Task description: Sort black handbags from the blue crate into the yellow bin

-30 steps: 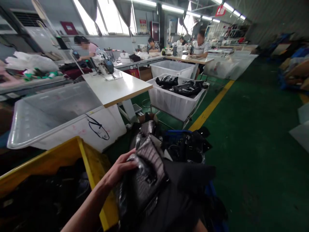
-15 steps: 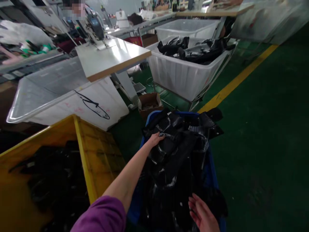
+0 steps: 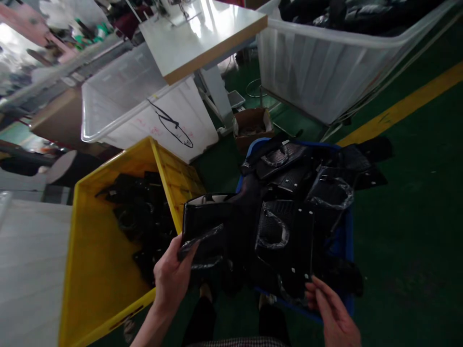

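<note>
My left hand (image 3: 172, 277) grips the lower left corner of a black leather bag piece (image 3: 208, 226) with plastic film on it, held over the gap between two bins. My right hand (image 3: 334, 313) holds the lower right edge of another black piece (image 3: 289, 250) that has a handle loop. Both pieces lie over a blue bin (image 3: 342, 243) heaped with black bag parts. Left of it stands a yellow crate (image 3: 97, 270) with more black pieces inside.
A white translucent tub (image 3: 119, 103) sits behind the yellow crate, beside a sewing table (image 3: 202, 33). Another white tub (image 3: 325, 67) of black parts stands at the back right. A small cardboard box (image 3: 253, 127) lies on the green floor with its yellow line (image 3: 401, 108).
The view has tilted down. My left hand drew back from the far side of the blue bin and now holds a black piece near me. My right hand closed on another piece's edge.
</note>
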Available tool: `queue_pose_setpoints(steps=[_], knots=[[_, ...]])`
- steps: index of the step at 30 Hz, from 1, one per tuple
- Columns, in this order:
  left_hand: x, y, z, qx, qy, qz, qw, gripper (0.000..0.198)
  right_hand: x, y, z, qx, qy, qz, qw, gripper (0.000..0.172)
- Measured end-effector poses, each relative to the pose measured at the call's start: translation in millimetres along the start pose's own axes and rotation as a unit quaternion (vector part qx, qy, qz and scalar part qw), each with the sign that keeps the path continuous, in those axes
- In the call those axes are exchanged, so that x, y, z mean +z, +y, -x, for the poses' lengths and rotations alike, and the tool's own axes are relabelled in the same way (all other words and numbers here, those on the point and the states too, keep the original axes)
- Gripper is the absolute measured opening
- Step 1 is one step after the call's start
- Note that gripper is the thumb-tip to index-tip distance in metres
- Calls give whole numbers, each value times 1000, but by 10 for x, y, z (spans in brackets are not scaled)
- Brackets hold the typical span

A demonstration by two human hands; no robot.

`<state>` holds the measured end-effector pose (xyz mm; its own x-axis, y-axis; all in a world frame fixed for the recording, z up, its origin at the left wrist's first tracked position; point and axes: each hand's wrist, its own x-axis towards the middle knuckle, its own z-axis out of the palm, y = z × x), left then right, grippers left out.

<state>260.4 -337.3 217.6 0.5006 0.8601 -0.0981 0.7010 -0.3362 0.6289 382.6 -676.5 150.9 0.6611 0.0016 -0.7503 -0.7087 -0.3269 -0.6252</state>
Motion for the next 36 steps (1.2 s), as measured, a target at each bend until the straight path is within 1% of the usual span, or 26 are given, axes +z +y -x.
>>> queue_pose_setpoints(steps=[1, 2, 3, 4, 6, 8, 9, 10, 11, 12, 14, 16, 17, 18, 19, 21, 22, 23, 25, 27, 28, 29, 32, 34, 35, 36], knots=[[-81, -45, 124, 24, 19, -50, 998, 36, 58, 6, 25, -3, 3, 3, 1000, 85], [-86, -65, 230, 49, 29, -94, 994, 39, 131, 2, 63, -7, 9, 9, 1000, 84], [-12, -65, 315, 69, 28, -132, 988, 42, 214, -11, 111, -13, 18, 15, 1000, 81], [136, -53, 379, 79, 16, -162, 983, 43, 302, -33, 164, -19, 28, 21, 999, 76], [581, -17, 431, 65, -33, -196, 978, 43, 463, -80, 265, -32, 43, 22, 998, 68], [1054, -7, 372, 28, -85, -216, 972, 54, 573, -98, 320, -48, 48, 20, 997, 64], [1235, -22, 303, 16, -106, -206, 973, 60, 605, -87, 321, -60, 44, 25, 997, 64], [1358, -51, 211, 4, -122, -188, 975, 62, 624, -61, 306, -71, 37, 35, 996, 64], [1421, -93, 104, -20, -140, -161, 977, 63, 636, -23, 277, -80, 24, 49, 995, 64], [1431, -139, -9, -55, -160, -128, 977, 61, 649, 25, 239, -87, 6, 65, 994, 64], [1367, -210, -212, -144, -189, -70, 969, 57, 710, 129, 152, -101, -39, 92, 990, 64], [1334, -214, -313, -214, -193, -34, 957, 53, 853, 214, 65, -138, -81, 126, 979, 60], [1367, -195, -311, -222, -181, -23, 958, 51, 956, 242, 19, -179, -95, 147, 968, 55], [1436, -176, -273, -217, -165, -14, 962, 50, 1075, 260, -33, -234, -102, 172, 951, 51], [1532, -167, -208, -198, -142, 3, 970, 49, 1201, 271, -94, -300, -101, 202, 927, 50], [1755, -223, -35, -149, -102, 9, 983, 57, 1445, 285, -258, -427, -80, 279, 856, 52], [1856, -294, 53, -136, -91, 8, 986, 60, 1548, 296, -362, -473, -68, 326, 816, 56], [1939, -391, 133, -136, -87, 2, 987, 62, 1631, 312, -477, -502, -60, 376, 777, 60], [2055, -630, 256, -142, -76, -31, 986, 64, 1728, 363, -726, -532, -65, 469, 702, 63], [2147, -859, 330, -124, -68, -72, 987, 72, 1745, 434, -961, -551, -81, 525, 644, 65], [2207, -950, 352, -109, -67, -89, 988, 76, 1734, 475, -1062, -559, -87, 537, 626, 66], [2287, -1024, 370, -95, -68, -103, 988, 78, 1716, 519, -1148, -565, -91, 541, 617, 68], [2641, -1167, 422, -94, -69, -152, 982, 78, 1675, 661, -1323, -565, -94, 547, 611, 73], [2879, -1221, 463, -92, -65, -181, 977, 79, 1688, 763, -1393, -568, -82, 551, 606, 76], [2956, -1236, 480, -88, -65, -186, 977, 81, 1708, 815, -1417, -572, -72, 552, 602, 77], [2988, -1242, 494, -85, -65, -183, 977, 82, 1735, 865, -1432, -578, -62, 553, 597, 78]])
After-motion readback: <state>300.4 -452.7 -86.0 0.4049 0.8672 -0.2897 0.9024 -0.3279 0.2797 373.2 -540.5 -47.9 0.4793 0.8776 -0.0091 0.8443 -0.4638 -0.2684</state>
